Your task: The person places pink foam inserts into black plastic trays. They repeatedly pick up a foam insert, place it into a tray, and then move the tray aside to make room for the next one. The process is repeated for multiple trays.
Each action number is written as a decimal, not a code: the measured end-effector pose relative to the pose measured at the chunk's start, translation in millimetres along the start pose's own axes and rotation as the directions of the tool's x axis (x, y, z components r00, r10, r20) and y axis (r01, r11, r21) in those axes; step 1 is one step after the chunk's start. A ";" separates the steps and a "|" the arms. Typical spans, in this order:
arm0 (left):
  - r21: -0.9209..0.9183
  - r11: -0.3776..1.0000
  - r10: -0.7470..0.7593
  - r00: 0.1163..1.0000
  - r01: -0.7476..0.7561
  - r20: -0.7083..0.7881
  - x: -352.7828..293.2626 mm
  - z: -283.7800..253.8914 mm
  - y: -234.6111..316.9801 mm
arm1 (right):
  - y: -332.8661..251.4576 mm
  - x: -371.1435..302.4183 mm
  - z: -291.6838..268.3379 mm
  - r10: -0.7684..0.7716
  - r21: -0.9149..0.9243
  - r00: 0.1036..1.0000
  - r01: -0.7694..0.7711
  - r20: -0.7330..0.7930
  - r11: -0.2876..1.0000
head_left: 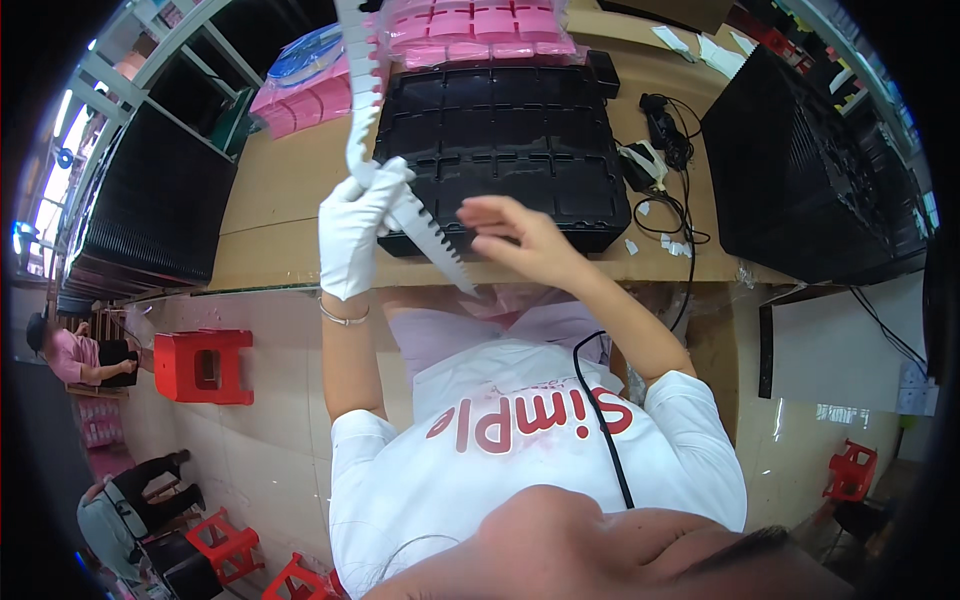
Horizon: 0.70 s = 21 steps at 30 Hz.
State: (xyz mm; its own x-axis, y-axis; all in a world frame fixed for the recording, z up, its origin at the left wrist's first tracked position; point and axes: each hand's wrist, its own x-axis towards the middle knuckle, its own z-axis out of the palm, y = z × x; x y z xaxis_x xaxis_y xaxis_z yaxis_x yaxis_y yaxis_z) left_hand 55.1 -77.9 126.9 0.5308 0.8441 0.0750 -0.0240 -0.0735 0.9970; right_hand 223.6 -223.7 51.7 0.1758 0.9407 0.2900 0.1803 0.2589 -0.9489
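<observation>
My left hand [358, 225], in a white glove, is closed on a long white strip [365, 95] with notches along one edge. One length of the strip rises above the hand toward the far side of the table. Its other end hangs slanting down to the right, over the near table edge. My bare right hand [512, 235] hovers to the right of that end, fingers stretched out and holding nothing. Behind both hands lies a black plastic tray [500, 110] divided into compartments, partly covered by the left hand and strip.
Pink trays in clear wrap [480, 30] lie at the table's back. Tall stacks of black trays stand at left [150, 200] and right [810, 170]. Black cables [685, 205] and paper scraps lie right of the tray. Red stools [205, 367] and two seated people are at left.
</observation>
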 end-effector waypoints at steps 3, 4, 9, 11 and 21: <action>-0.411 0.900 0.103 0.987 -0.144 -0.120 0.2 -4.6 3.7 | 2.1 -1.6 17.3 0.155 -0.130 0.977 -0.136 0.148 0.982; -0.432 0.885 0.122 0.981 -0.175 -0.148 0.8 -7.8 6.2 | 12.1 -2.8 22.4 0.138 -0.135 0.976 -0.117 0.166 0.984; -0.613 0.789 0.045 0.990 0.047 0.133 6.9 -30.1 0.6 | 22.9 -6.9 31.4 0.343 0.219 0.927 -0.371 0.153 0.902; -0.434 0.880 -0.021 0.927 0.195 0.375 -9.4 -24.7 -19.7 | 4.0 1.0 29.3 0.395 0.331 0.912 -0.409 0.114 0.850; -0.201 0.978 -0.091 0.983 0.058 -0.157 -22.4 3.6 -59.4 | 11.2 -6.7 40.5 0.440 0.325 0.898 -0.420 0.011 0.847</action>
State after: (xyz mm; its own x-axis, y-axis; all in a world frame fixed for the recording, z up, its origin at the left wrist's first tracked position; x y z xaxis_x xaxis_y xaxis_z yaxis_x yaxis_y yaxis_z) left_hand 47.6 -94.3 65.8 0.3915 0.9201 -0.0138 -0.1633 0.0842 0.9830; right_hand 185.2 -218.1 34.1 0.2261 0.9610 -0.1590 -0.2357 -0.1044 -0.9662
